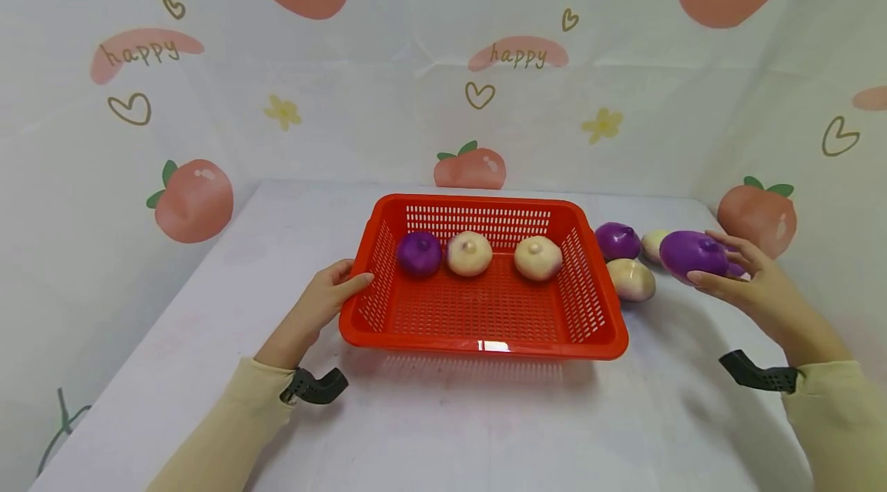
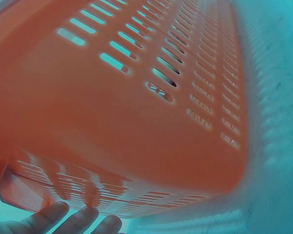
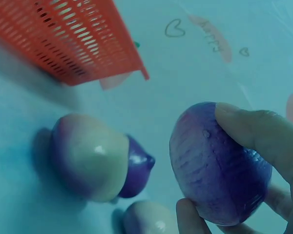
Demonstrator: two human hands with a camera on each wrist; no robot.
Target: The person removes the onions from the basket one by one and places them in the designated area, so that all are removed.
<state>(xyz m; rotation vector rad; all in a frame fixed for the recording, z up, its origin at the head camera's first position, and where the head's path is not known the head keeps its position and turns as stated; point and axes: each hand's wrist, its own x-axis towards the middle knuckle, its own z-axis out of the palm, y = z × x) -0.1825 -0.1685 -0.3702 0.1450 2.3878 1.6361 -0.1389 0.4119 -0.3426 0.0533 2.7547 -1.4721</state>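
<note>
- Holding a glossy purple turnip [image 1: 682, 255] in the right hand [image 1: 758, 288]: thumb and fingers curled round its sides, up off the table [image 1: 443, 430], right of the red basket [image 1: 430, 342].
- Left hand [image 1: 322, 303] pinches the basket's left rim, thumb over the top.
- Risk: rounded skin (looks slick) could slip out if squeezed off-centre.
- Risk: a low pass could bump the cream turnip [image 1: 630, 281] beside the basket, start it rolling.
</note>
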